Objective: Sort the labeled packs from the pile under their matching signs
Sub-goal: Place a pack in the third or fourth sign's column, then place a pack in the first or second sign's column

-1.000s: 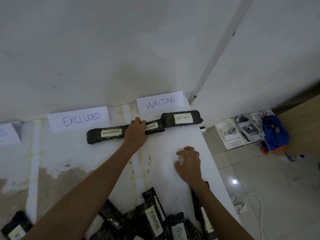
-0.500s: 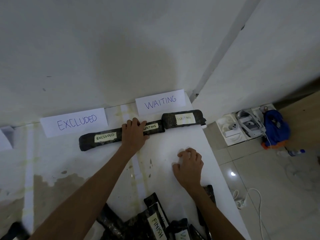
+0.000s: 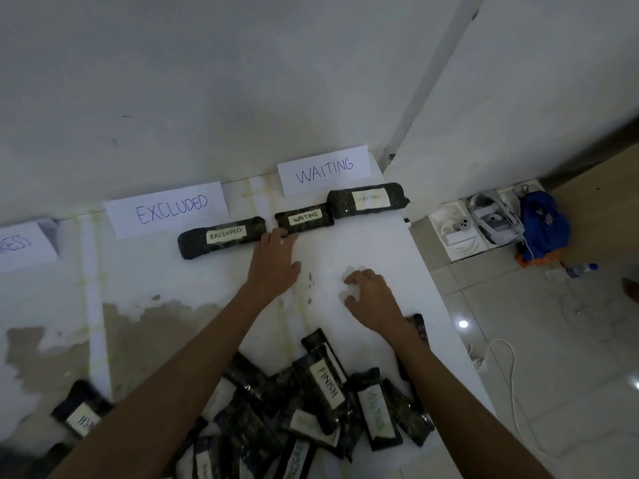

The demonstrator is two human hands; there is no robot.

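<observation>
The smaller pack labeled WAITING [image 3: 305,217] lies on the white table [image 3: 363,243] just under the WAITING sign [image 3: 323,169], at about 12 o'clock from the hands, and its right end touches a bigger WAITING pack [image 3: 368,200] at 1 o'clock. At 10 o'clock the EXCLUDED pack [image 3: 221,236] lies below the EXCLUDED sign [image 3: 167,209], and there is a small gap between it and the WAITING pack. The left hand [image 3: 275,261] is flat on the table, its fingers [image 3: 280,233] stretched out and holding nothing, with the tips at this gap, touching or almost touching the pack ends. The right hand [image 3: 371,295] rests near it at 3 o'clock with the fingers curled in; it seems empty, though I cannot see under the palm. The pile [image 3: 311,402] of unsorted packs is at 6 o'clock, close to the person, with a FINISH pack [image 3: 326,382] on top. In my judgement the placing step for this pack is finishing, and much of the task remains. The next move calls for reaching to the pile, reading one label and finding its sign.
</observation>
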